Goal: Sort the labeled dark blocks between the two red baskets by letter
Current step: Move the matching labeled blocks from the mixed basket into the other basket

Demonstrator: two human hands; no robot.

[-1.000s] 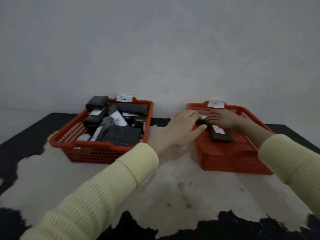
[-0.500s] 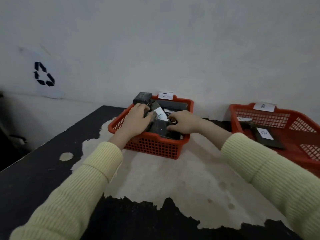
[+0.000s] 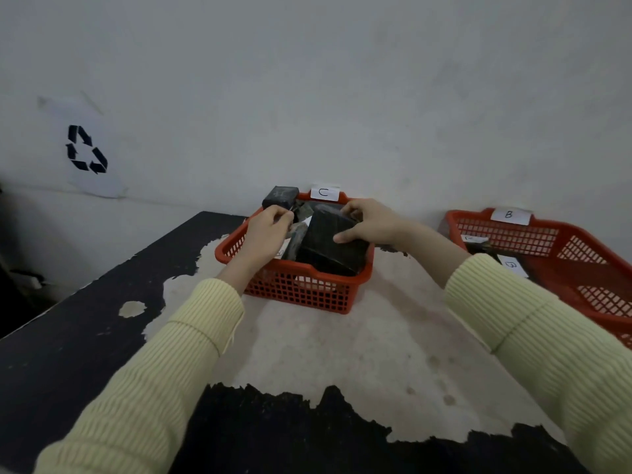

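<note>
The red basket (image 3: pixel 301 289) tagged C holds several dark blocks. My right hand (image 3: pixel 367 223) grips the top edge of a large dark block (image 3: pixel 330 246) that stands tilted up inside this basket. My left hand (image 3: pixel 270 230) is over the basket's left side, fingers pinched on a narrower grey block (image 3: pixel 297 238); what it holds is partly hidden. A small dark block (image 3: pixel 280 196) sits on the basket's back left corner. The red basket (image 3: pixel 513 236) tagged B, at the right, holds a dark block with a white label (image 3: pixel 511 266).
The table (image 3: pixel 325 354) has a worn pale patch with black paint around it; its left edge drops off beside a dark gap. A wall stands right behind both baskets, with a recycling sign (image 3: pixel 86 149) on paper at the left.
Both hands left the B basket and moved to the C basket. My right hand has since tipped the large dark block up on its edge. The view swung left.
</note>
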